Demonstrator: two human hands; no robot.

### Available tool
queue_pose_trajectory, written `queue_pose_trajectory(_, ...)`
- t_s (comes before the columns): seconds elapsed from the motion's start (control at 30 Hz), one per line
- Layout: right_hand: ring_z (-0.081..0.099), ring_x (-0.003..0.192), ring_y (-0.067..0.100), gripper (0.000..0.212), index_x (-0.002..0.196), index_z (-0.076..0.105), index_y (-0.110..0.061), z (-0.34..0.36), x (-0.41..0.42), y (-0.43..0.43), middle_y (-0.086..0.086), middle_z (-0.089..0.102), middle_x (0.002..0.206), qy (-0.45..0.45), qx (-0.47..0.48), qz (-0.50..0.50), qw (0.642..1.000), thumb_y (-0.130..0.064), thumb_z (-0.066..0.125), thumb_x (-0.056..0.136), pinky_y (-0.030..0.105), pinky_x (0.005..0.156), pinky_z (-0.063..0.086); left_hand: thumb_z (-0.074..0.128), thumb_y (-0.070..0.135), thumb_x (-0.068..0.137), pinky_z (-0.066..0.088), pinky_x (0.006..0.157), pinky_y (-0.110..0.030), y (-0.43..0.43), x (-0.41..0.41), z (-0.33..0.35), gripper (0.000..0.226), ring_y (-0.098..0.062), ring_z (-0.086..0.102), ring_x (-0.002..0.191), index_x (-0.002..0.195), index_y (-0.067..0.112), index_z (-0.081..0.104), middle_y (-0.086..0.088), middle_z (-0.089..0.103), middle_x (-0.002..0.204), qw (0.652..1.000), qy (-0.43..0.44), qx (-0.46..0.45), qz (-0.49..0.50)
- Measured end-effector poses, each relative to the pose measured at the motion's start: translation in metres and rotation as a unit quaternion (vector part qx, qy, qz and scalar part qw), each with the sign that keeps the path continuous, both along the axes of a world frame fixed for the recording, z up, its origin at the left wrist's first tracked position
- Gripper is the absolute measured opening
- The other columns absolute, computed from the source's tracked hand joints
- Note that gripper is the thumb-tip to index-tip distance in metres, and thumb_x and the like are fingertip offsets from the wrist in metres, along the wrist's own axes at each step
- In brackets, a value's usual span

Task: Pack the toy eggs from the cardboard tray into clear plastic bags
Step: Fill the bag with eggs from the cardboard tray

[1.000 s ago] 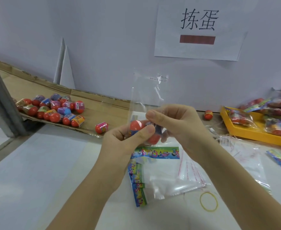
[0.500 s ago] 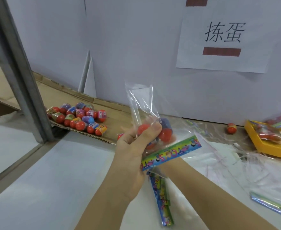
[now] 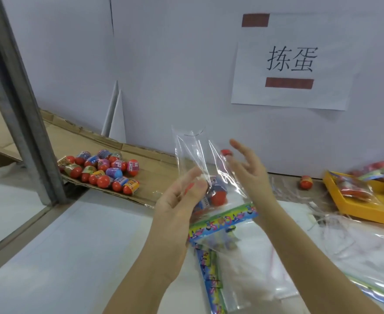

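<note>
Grip first: left hand is clamped on the clear plastic bag, thumb and fingers pinching the film about its middle, right at the load. Opposite, right hand stands at the bag's right edge, fingers spread and mostly straight. One red egg shows at its fingertips. Cannot tell whether it is pinched there or lies on the surface behind. Whether the palm touches the film is also unclear.

Inside, bagged eggs: two or three, red and blue, bunched low against the left fingers. Under them a printed card strip runs across the bag's lower end. The mouth points up, film glossy and creased.

Step, as I judge it: filling, part way, since the bag has room above the load. The next move calls for the mouth to be held wide and another egg dropped straight down. The film looks thin and slippery and is likely to fold shut if the left grip slackens. The eggs look smooth, hard and rounded, so they are apt to roll.

Left of the bag: cardboard tray, brown, flat, ragged at the edge, with loose eggs heaped on it, red bases under coloured wrappers. Below the bag: flat empty bags stacked on the white table. Right of the bag: a stray egg, then a yellow tray holding filled bags.
</note>
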State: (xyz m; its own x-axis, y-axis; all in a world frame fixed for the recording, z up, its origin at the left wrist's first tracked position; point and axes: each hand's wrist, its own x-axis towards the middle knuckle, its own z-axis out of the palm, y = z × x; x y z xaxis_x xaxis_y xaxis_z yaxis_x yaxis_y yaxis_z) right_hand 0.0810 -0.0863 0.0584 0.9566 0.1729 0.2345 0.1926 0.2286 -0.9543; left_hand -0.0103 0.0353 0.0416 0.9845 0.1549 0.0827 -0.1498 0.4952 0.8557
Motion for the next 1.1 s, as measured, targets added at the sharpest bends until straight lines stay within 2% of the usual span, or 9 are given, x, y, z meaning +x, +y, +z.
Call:
queue_pose_trajectory(0.13, 0.072, 0.077, 0.023, 0.023, 0.104, 0.06, -0.019, 0.03, -0.018, -0.043, 0.002, 0.073, 0.081, -0.077, 0.072, -0.025, 0.994, -0.017, 0.069, 0.082, 0.03, 0.069, 0.057, 0.071, 0.029, 0.063, 0.06, 0.061, -0.027, -0.007, 0.001, -0.006, 0.05, -0.021, 0.075, 0.081, 0.113, 0.026, 0.068, -0.001, 0.077, 0.097, 0.998, -0.013, 0.067, 0.005)
queue_pose_trajectory(0.27, 0.07, 0.079, 0.021, 0.021, 0.093, 0.056, -0.02, 0.051, -0.035, -0.061, 0.001, 0.073, 0.08, -0.137, 0.062, 0.032, 0.988, -0.017, 0.067, 0.075, 0.027, 0.068, 0.056, 0.073, 0.021, 0.06, 0.056, 0.055, -0.021, -0.012, 0.002, -0.013, 0.051, -0.023, 0.075, 0.074, 0.111, 0.022, 0.067, -0.009, 0.076, 0.091, 0.994, -0.022, 0.104, -0.013)
queue_pose_trajectory(0.4, 0.068, 0.08, 0.004, 0.029, 0.101, 0.059, -0.028, 0.059, -0.045, -0.064, -0.008, 0.074, 0.086, -0.212, -0.119, -0.004, 0.97, -0.036, 0.072, 0.077, 0.013, 0.069, 0.049, 0.076, 0.025, 0.055, 0.057, 0.062, -0.02, -0.016, 0.002, -0.017, 0.056, -0.021, 0.074, 0.08, 0.111, 0.025, 0.067, -0.005, 0.076, 0.091, 0.986, -0.046, 0.16, -0.024)
queue_pose_trajectory(0.5, 0.061, 0.078, -0.006, 0.032, 0.095, 0.061, -0.036, 0.056, -0.048, -0.059, -0.021, 0.07, 0.086, -0.246, -0.288, -0.041, 0.924, -0.054, 0.064, 0.069, 0.002, 0.067, 0.038, 0.079, 0.029, 0.052, 0.055, 0.063, -0.017, -0.017, 0.001, -0.018, 0.056, -0.017, 0.074, 0.081, 0.107, 0.03, 0.069, 0.0, 0.076, 0.092, 0.98, -0.061, 0.186, -0.028)
queue_pose_trajectory(0.57, 0.055, 0.08, -0.007, 0.03, 0.09, 0.062, -0.038, 0.053, -0.047, -0.057, -0.026, 0.065, 0.083, -0.264, -0.329, -0.058, 0.905, -0.058, 0.061, 0.067, 0.002, 0.068, 0.036, 0.08, 0.025, 0.053, 0.055, 0.062, -0.015, -0.016, 0.0, -0.019, 0.053, -0.012, 0.074, 0.079, 0.105, 0.031, 0.07, 0.005, 0.076, 0.091, 0.976, -0.069, 0.202, -0.036)
queue_pose_trajectory(0.63, 0.051, 0.081, -0.005, 0.03, 0.089, 0.061, -0.04, 0.053, -0.047, -0.055, -0.027, 0.063, 0.079, -0.269, -0.344, -0.076, 0.897, -0.061, 0.059, 0.067, 0.009, 0.074, 0.039, 0.08, 0.026, 0.053, 0.055, 0.064, -0.014, -0.015, -0.001, -0.019, 0.048, -0.009, 0.073, 0.081, 0.099, 0.037, 0.074, 0.009, 0.076, 0.093, 0.973, -0.073, 0.214, -0.041)
queue_pose_trajectory(0.77, 0.055, 0.086, 0.002, 0.024, 0.092, 0.055, -0.046, 0.052, -0.047, -0.054, -0.028, 0.063, 0.082, -0.279, -0.4, -0.1, 0.868, -0.061, 0.054, 0.073, 0.043, 0.092, 0.043, 0.082, 0.034, 0.051, 0.055, 0.069, -0.015, -0.014, -0.001, -0.018, 0.05, -0.01, 0.073, 0.088, 0.097, 0.053, 0.071, 0.011, 0.075, 0.098, 0.967, -0.082, 0.239, -0.039)
queue_pose_trajectory(0.9, 0.056, 0.077, 0.002, 0.017, 0.088, 0.05, -0.046, 0.052, -0.045, -0.053, -0.025, 0.062, 0.081, -0.269, -0.366, -0.11, 0.884, -0.057, 0.05, 0.076, 0.012, 0.066, 0.043, 0.083, 0.022, 0.058, 0.056, 0.068, -0.017, -0.013, -0.001, -0.02, 0.051, -0.009, 0.072, 0.091, 0.098, 0.051, 0.071, 0.013, 0.074, 0.102, 0.963, -0.092, 0.247, -0.047)
queue_pose_trajectory(1.1, 0.057, 0.073, 0.001, 0.02, 0.089, 0.047, -0.045, 0.051, -0.046, -0.052, -0.021, 0.062, 0.083, -0.253, -0.421, -0.032, 0.87, -0.06, 0.046, 0.077, 0.011, 0.063, 0.047, 0.086, 0.026, 0.058, 0.058, 0.072, -0.022, -0.012, -0.001, -0.021, 0.049, -0.012, 0.071, 0.097, 0.101, 0.046, 0.072, 0.009, 0.074, 0.108, 0.968, -0.077, 0.231, -0.052)
